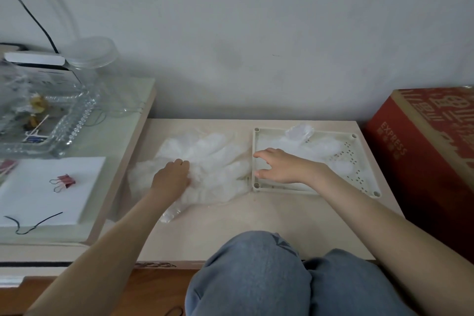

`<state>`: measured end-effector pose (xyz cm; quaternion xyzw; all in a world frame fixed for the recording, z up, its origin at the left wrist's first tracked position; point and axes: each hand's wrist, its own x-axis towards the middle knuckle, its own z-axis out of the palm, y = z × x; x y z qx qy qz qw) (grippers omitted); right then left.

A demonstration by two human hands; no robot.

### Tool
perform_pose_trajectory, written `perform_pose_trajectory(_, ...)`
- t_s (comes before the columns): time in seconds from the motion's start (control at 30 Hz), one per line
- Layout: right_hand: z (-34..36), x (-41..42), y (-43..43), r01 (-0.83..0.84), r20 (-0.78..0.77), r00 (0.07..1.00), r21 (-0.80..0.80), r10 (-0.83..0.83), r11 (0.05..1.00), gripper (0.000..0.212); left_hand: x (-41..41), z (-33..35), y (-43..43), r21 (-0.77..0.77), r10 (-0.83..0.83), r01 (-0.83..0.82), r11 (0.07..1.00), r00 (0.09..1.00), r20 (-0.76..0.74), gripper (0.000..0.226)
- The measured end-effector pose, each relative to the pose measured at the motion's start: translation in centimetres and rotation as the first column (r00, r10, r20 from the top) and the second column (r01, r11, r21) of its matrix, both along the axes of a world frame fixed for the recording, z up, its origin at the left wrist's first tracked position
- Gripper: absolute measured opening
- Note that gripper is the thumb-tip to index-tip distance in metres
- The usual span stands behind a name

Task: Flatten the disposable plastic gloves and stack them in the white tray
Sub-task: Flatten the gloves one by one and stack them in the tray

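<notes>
Head view: A low table [230, 233] stands in front of the person's knees. On it lies a pile of gloves [213, 161], thin and see-through and all crumpled. The white tray [272, 131] sits just to the right of the pile, and the pile touches the tray's left rim. A few flat gloves [325, 149] lie in the tray already, and one scrunched glove [300, 132] hangs over its far rim.

The left hand [171, 174] is on the near-left side of the pile. Its fingers curl down into the plastic, so it looks like it is grabbing gloves. The right hand [277, 167] is over the left part of the tray. Its fingers are loose and spread and point left at the pile, and I see no glove in them.

So the next glove is right under the left hand and a short way left of the right hand. The glove fingers seem to point away, toward the wall and the tray. I think the job is only started, since most gloves are not in the tray.

A red box [423, 156] stands on the right. A glass dish [64, 131] and a pink clip [65, 182] are on the left.
</notes>
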<state>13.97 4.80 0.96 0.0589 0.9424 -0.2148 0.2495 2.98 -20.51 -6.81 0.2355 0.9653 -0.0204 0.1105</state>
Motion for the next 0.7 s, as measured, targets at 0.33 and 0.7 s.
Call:
perform_pose_trajectory(0.33,0.0,-0.3,0.3,-0.001,-0.008,1.000,-0.007,0.001,1.000,0.056,0.4,1.5,-0.5,0.062,0.097,-0.088,0.994,0.983,-0.154,0.028)
perform_pose_trajectory(0.7,0.2,-1.0,-2.4,0.228,0.126,0.973,-0.669,-0.194,0.708,0.072,1.5,4.9,3.4,0.502,0.016,0.279,0.819,0.863,-0.505,0.008)
